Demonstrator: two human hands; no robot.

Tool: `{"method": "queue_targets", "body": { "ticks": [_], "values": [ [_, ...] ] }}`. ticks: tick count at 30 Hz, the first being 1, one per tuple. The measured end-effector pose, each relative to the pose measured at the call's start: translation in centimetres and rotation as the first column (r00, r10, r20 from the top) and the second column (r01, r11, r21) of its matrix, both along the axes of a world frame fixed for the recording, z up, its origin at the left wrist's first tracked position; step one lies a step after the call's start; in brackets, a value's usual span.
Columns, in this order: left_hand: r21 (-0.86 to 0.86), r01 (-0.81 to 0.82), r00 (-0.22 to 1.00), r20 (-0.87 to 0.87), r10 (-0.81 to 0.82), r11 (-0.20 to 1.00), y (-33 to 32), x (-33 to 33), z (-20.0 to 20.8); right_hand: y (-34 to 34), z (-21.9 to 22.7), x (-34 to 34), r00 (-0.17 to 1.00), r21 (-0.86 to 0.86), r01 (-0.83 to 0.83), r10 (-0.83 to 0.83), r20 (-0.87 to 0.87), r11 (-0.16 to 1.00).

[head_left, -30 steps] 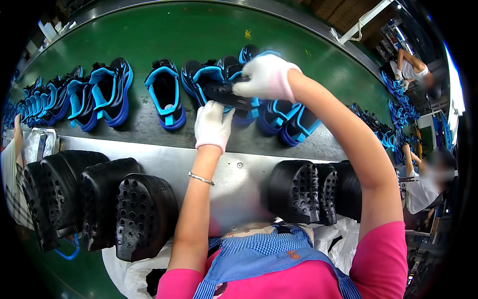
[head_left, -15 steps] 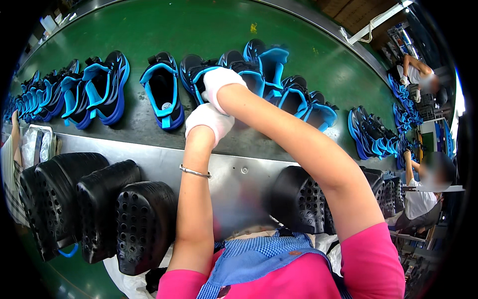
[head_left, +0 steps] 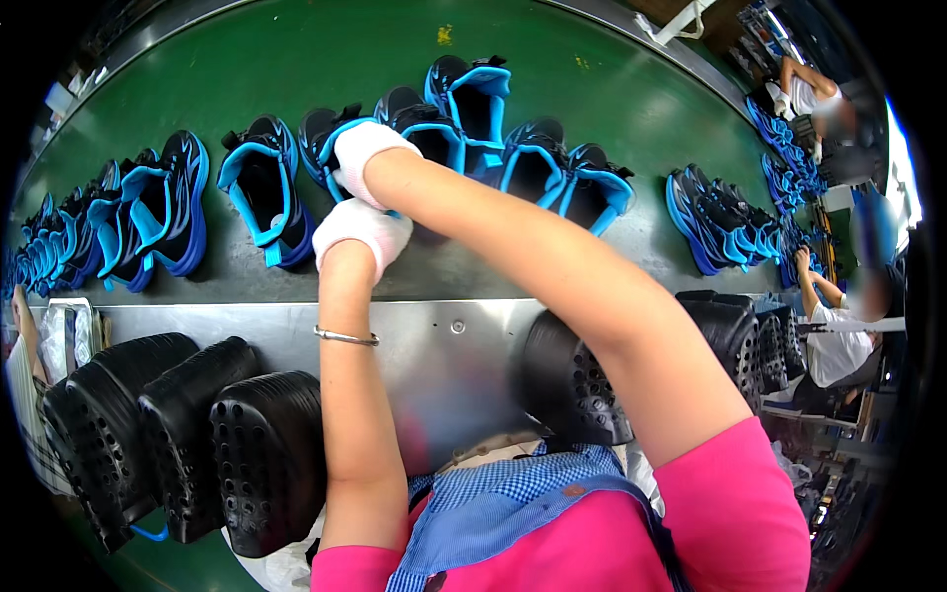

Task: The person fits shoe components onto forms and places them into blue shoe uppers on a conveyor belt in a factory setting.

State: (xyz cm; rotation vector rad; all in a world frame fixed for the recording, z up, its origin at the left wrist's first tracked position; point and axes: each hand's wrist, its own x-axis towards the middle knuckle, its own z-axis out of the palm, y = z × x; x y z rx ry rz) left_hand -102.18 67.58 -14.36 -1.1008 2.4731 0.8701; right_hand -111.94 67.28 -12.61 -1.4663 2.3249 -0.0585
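Both my hands are in white gloves and meet over one black sneaker (head_left: 314,131) with a bright blue lining, on the green table. My right hand (head_left: 373,158) lies across its opening, with fingers bent down onto it. Closer to me, my left hand (head_left: 361,235) is closed at the heel end of that sneaker. Most of the fingertips are hidden behind the gloves. Just left stands a matching sneaker (head_left: 262,192), its opening facing up. Directly right of my hands are more of the same kind, among them a sneaker (head_left: 472,104) set farther back.
The green table (head_left: 326,59) carries a long row of sneakers (head_left: 178,202) at left and another group of sneakers (head_left: 715,222) at right. Along the metal edge (head_left: 464,345) near me, black studded blocks (head_left: 266,459) stand on both sides. Co-workers sit at the far right.
The whole view has shifted, so the table and sneakers appear farther left. Both hands stay on the same sneaker, with little change in their hold.
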Motion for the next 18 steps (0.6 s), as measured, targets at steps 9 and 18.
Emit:
{"method": "queue_targets", "body": {
  "ticks": [9, 18],
  "values": [
    [-0.595, -0.321, 0.881, -0.474, 0.001, 0.737, 2.3, -0.5, 1.6, 16.4, 9.1, -3.9, 0.985, 0.269, -0.011, 0.057, -0.165, 0.963],
    [-0.459, 0.013, 0.764, -0.568, -0.305, 0.888, 6.0, -6.4, -2.5, 25.9, 5.6, -9.8, 0.974, 0.431, -0.103, 0.179, -0.139, 0.896]
  ]
}}
